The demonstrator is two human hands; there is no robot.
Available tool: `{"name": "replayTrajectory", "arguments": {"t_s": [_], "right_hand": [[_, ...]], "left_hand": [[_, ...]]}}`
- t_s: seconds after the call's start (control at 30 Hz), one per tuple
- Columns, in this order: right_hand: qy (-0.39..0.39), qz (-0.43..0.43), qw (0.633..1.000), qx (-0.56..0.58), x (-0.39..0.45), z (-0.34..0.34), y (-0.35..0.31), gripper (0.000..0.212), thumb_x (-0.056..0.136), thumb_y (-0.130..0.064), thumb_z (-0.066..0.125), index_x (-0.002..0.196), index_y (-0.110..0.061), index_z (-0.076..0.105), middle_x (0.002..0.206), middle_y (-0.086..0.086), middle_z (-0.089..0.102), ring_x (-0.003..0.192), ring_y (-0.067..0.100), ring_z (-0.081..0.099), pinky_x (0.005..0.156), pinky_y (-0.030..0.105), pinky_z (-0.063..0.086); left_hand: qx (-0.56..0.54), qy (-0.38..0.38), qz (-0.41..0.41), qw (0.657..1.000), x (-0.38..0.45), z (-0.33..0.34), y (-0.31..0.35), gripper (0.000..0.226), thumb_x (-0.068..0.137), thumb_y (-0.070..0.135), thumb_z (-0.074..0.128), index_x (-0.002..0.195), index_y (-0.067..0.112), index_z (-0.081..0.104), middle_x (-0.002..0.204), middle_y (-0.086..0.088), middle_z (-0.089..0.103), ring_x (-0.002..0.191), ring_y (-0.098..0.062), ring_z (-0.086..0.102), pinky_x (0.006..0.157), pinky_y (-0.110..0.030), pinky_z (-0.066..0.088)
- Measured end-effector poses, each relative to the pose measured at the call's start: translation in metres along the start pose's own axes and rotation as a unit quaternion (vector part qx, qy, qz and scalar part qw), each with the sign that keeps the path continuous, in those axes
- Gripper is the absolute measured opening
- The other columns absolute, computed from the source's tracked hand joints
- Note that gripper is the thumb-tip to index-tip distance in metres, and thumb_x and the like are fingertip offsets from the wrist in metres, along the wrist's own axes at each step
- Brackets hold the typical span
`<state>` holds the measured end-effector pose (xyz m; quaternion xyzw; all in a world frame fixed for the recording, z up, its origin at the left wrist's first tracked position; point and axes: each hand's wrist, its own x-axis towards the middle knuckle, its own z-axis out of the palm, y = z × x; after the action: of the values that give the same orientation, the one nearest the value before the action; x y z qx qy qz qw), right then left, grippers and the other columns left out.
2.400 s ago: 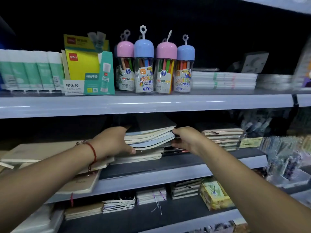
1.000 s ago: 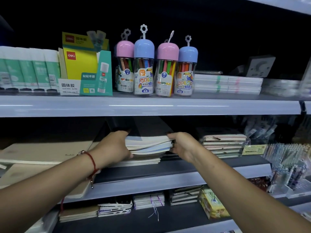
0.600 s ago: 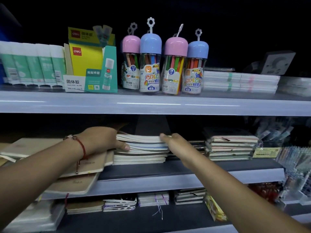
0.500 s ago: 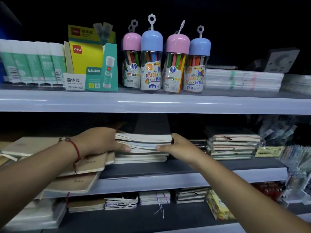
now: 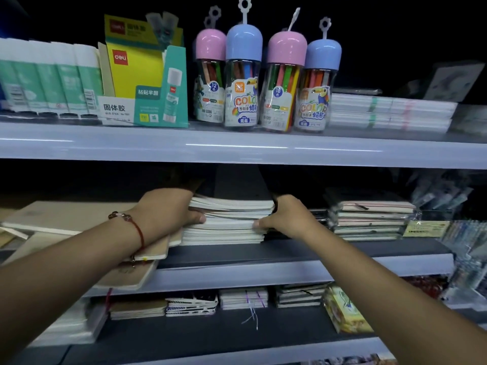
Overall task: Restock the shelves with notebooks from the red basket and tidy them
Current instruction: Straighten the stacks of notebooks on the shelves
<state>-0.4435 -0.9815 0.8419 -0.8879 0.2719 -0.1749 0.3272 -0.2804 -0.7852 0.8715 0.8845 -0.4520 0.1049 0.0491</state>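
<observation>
A stack of thin dark-covered notebooks lies on the middle shelf, page edges facing me. My left hand grips the stack's left side, thumb curled across the front edges. My right hand grips its right side, fingers over the top and thumb at the front. The upper notebooks sit a little askew over the lower ones. The red basket is not in view.
Tan notebooks overhang the shelf edge under my left wrist. Another wrapped notebook pile stands to the right. The top shelf carries glue sticks, a yellow glue box and crayon tubes. More notebook piles fill the lower shelf.
The lifted, fanned notebooks have come down onto the stack. Both hands stay at its sides, pressing it together, and the view has moved closer.
</observation>
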Motion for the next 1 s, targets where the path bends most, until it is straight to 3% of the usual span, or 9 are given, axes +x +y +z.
{"name": "replayTrajectory", "arguments": {"t_s": [0.1, 0.2, 0.3, 0.37, 0.43, 0.6, 0.73, 0.87, 1.0], "right_hand": [[-0.039, 0.005, 0.98, 0.197, -0.007, 0.004, 0.002, 0.037, 0.074, -0.037, 0.085, 0.097, -0.012, 0.069, 0.087, -0.008, 0.073, 0.082, 0.008, 0.069, 0.074, 0.021, 0.052], [0.029, 0.014, 0.963, 0.268, -0.011, 0.012, 0.005, 0.024, 0.089, -0.026, 0.073, 0.077, -0.014, 0.056, 0.063, -0.012, 0.059, 0.061, 0.001, 0.056, 0.058, 0.015, 0.042], [0.059, -0.001, 0.956, 0.286, -0.015, 0.021, 0.012, 0.016, 0.091, -0.017, 0.07, 0.096, -0.002, 0.066, 0.093, 0.013, 0.073, 0.085, 0.015, 0.069, 0.079, 0.025, 0.054], [0.071, -0.017, 0.956, 0.283, -0.015, 0.025, 0.014, 0.023, 0.088, -0.021, 0.072, 0.095, 0.001, 0.066, 0.095, 0.021, 0.072, 0.085, 0.017, 0.068, 0.085, 0.036, 0.054], [0.083, -0.014, 0.957, 0.278, -0.014, 0.023, 0.013, 0.016, 0.088, -0.017, 0.073, 0.086, -0.002, 0.066, 0.076, 0.009, 0.072, 0.075, 0.009, 0.064, 0.076, 0.028, 0.05], [0.051, -0.04, 0.972, 0.226, -0.015, 0.015, 0.015, 0.011, 0.087, -0.018, 0.076, 0.094, -0.015, 0.068, 0.084, -0.008, 0.073, 0.078, -0.002, 0.067, 0.072, 0.015, 0.047], [0.06, -0.057, 0.991, 0.101, -0.013, 0.009, 0.023, 0.022, 0.076, -0.025, 0.085, 0.092, -0.021, 0.071, 0.088, -0.014, 0.075, 0.084, 0.0, 0.07, 0.079, 0.022, 0.054], [0.062, -0.027, 0.988, 0.137, -0.005, 0.005, 0.023, 0.017, 0.075, -0.017, 0.086, 0.077, -0.015, 0.07, 0.071, -0.013, 0.072, 0.073, 0.002, 0.067, 0.076, 0.026, 0.054], [0.013, -0.006, 0.957, 0.289, -0.013, 0.009, 0.006, 0.012, 0.083, -0.001, 0.074, 0.084, -0.011, 0.067, 0.078, -0.002, 0.073, 0.075, 0.008, 0.068, 0.073, 0.02, 0.052]], "left_hand": [[-0.097, -0.007, 0.01, 0.995, -0.007, -0.008, 0.004, 0.09, 0.083, 0.068, 0.06, 0.154, 0.025, 0.028, 0.09, -0.007, 0.065, 0.08, -0.022, 0.059, 0.062, -0.026, 0.037], [-0.164, 0.008, 0.009, 0.986, -0.012, -0.016, 0.005, 0.079, 0.09, 0.057, 0.06, 0.151, 0.014, 0.037, 0.106, -0.023, 0.067, 0.075, -0.025, 0.053, 0.05, -0.019, 0.029], [-0.189, 0.022, -0.028, 0.981, -0.013, -0.015, 0.002, 0.069, 0.09, 0.051, 0.065, 0.141, 0.007, 0.051, 0.092, -0.02, 0.067, 0.063, -0.016, 0.046, 0.049, -0.015, 0.031], [-0.204, 0.019, -0.06, 0.977, -0.01, -0.013, 0.0, 0.066, 0.087, 0.052, 0.068, 0.132, 0.005, 0.059, 0.09, -0.014, 0.067, 0.078, -0.022, 0.058, 0.061, -0.026, 0.034], [-0.202, 0.014, -0.072, 0.977, -0.008, -0.012, 0.0, 0.066, 0.087, 0.053, 0.068, 0.13, 0.005, 0.061, 0.104, -0.016, 0.069, 0.097, -0.03, 0.06, 0.068, -0.027, 0.031], [-0.169, -0.009, -0.084, 0.982, -0.008, -0.012, -0.002, 0.065, 0.088, 0.06, 0.062, 0.117, 0.001, 0.066, 0.063, 0.001, 0.048, 0.071, -0.021, 0.048, 0.066, -0.031, 0.032], [-0.217, -0.011, -0.102, 0.971, -0.009, -0.016, -0.006, 0.054, 0.083, 0.059, 0.068, 0.107, 0.01, 0.072, 0.086, -0.007, 0.068, 0.072, -0.018, 0.053, 0.058, -0.026, 0.036], [-0.278, -0.008, -0.137, 0.951, -0.01, -0.016, -0.007, 0.058, 0.083, 0.052, 0.073, 0.122, 0.009, 0.068, 0.083, -0.002, 0.061, 0.068, -0.011, 0.049, 0.051, -0.017, 0.031], [-0.35, -0.048, -0.148, 0.924, -0.005, -0.014, 0.007, 0.043, 0.083, 0.053, 0.073, 0.079, 0.011, 0.071, 0.087, -0.008, 0.069, 0.072, -0.015, 0.058, 0.064, -0.026, 0.045]]}}
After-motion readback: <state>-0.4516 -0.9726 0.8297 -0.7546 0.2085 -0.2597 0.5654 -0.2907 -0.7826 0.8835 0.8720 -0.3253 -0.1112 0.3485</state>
